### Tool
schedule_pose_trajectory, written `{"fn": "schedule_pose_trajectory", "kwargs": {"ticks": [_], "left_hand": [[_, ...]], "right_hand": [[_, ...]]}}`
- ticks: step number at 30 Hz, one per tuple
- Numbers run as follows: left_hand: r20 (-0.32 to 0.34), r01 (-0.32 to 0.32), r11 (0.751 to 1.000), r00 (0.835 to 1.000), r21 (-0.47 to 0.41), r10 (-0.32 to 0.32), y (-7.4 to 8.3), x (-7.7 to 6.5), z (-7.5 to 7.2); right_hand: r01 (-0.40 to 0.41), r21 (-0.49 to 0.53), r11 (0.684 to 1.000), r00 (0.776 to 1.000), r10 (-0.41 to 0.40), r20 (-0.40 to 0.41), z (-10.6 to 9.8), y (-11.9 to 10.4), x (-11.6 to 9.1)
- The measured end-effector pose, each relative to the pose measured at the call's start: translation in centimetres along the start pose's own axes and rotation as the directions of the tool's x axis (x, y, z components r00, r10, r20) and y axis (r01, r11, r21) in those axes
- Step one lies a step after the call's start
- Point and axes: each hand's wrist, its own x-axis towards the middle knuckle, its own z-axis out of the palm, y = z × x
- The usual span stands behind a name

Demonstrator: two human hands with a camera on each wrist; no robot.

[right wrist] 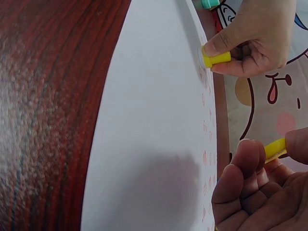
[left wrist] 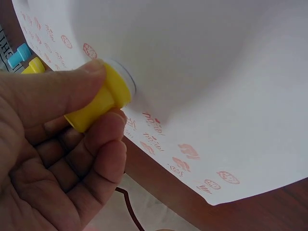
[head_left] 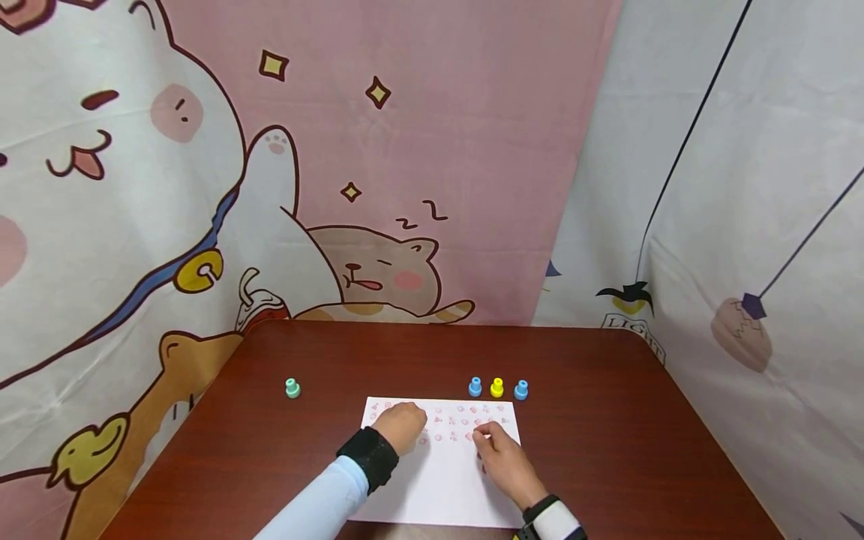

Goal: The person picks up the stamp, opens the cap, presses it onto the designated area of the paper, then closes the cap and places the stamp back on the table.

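My left hand pinches a yellow stamp between thumb and fingers. The stamp is tilted, its white end against or very close to the paper; contact cannot be told for certain. My right hand pinches a small yellow cap between thumb and fingertips, above the right part of the sheet. The white paper lies under both hands, with rows of small red prints along its far part. The stamp's printing face is hidden.
Beyond the paper's far right edge stand a blue stamp, a yellow stamp and another blue stamp. A green stamp stands apart on the left. All rest on the dark red-brown table, before a cartoon-printed cloth.
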Motion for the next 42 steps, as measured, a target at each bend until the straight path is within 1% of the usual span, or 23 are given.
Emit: {"fn": "schedule_pose_trajectory", "kwargs": {"ticks": [1,2,7,10,18,24,29,33,38,42], "left_hand": [[0.008,0.005,1.000,1.000,0.002,-0.005,0.0,0.0,0.1],[0.028,0.021,1.000,0.999,0.002,-0.021,0.3,0.0,-0.6],[0.055,0.044,0.999,0.997,0.029,-0.045,0.4,0.0,-0.9],[0.066,0.043,0.998,0.997,0.041,-0.046,0.5,-0.1,-1.0],[0.050,0.024,0.999,0.998,0.045,-0.027,0.6,-0.3,-1.3],[0.072,0.021,0.998,0.997,0.059,-0.025,0.9,-0.4,-1.5],[0.049,0.010,0.996,0.999,0.085,-0.014,1.0,-0.6,-1.3],[0.023,0.016,0.997,1.000,0.075,-0.017,0.9,-0.7,-1.0],[0.030,0.044,0.998,0.999,0.040,-0.045,0.6,-0.6,-1.0],[0.029,0.045,0.999,0.999,0.029,-0.046,0.2,-0.4,-1.4]], "right_hand": [[0.000,0.001,1.000,1.000,0.000,0.000,0.0,0.0,0.0],[-0.001,0.000,1.000,1.000,0.001,-0.001,0.0,0.0,0.0],[0.001,-0.003,1.000,1.000,-0.001,-0.002,0.0,-0.1,-0.1],[-0.003,-0.004,1.000,1.000,0.003,0.000,0.0,-0.2,-0.1],[-0.002,-0.002,1.000,1.000,0.002,0.003,-0.1,-0.1,-0.1],[-0.007,-0.004,1.000,1.000,0.007,0.002,-0.1,0.1,-0.2],[-0.011,0.000,1.000,1.000,0.011,-0.003,0.0,0.3,-0.2],[-0.015,0.004,1.000,1.000,0.015,-0.006,0.0,0.4,-0.3],[-0.035,0.002,0.999,0.999,0.035,-0.002,-0.1,0.3,-0.2],[-0.047,-0.004,0.999,0.999,0.047,0.002,-0.2,0.2,0.0]]}}
